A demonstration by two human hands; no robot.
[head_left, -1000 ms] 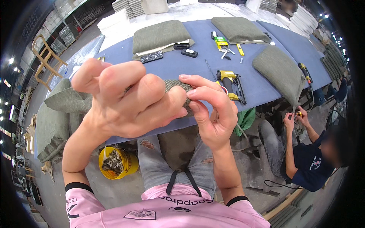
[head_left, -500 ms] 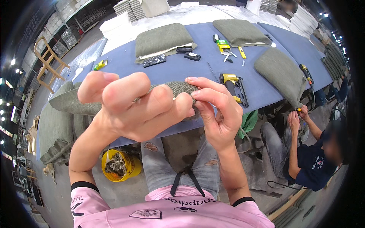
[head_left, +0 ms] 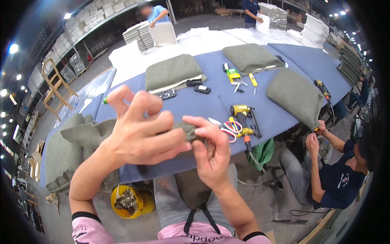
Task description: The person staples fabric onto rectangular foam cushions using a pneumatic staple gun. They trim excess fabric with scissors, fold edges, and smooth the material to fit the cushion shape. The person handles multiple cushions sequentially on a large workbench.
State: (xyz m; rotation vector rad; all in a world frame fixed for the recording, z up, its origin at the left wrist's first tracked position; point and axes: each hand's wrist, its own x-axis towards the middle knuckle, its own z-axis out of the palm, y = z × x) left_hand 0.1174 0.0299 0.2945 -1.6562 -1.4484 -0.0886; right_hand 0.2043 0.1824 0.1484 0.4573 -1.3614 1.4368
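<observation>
Both my hands are raised over the near edge of the table, at a piece of grey-green woven fabric [head_left: 187,129]. My left hand [head_left: 140,134] is curled over it, its lower fingers closed at the edge and its upper fingers bent and lifted. My right hand [head_left: 211,152] pinches the edge of the same fabric between thumb and fingers. The left hand hides much of the fabric; looser folds [head_left: 87,132] spread out on its left. Scissors with pink-and-white handles [head_left: 232,127] lie just beyond my right hand, beside a yellow staple gun [head_left: 241,116] with a hose.
Grey-green cushions [head_left: 172,71] lie on the blue table [head_left: 203,103], with a yellow cutter knife [head_left: 253,80] and small black cases. A yellow bucket of scraps [head_left: 136,205] stands below. A seated co-worker [head_left: 337,175] handles a cushion corner at right. A wooden chair [head_left: 57,87] stands left.
The view has tilted up, showing people at the far side. My right hand and the fabric have shifted left and lower in view. The scissors have come into sight.
</observation>
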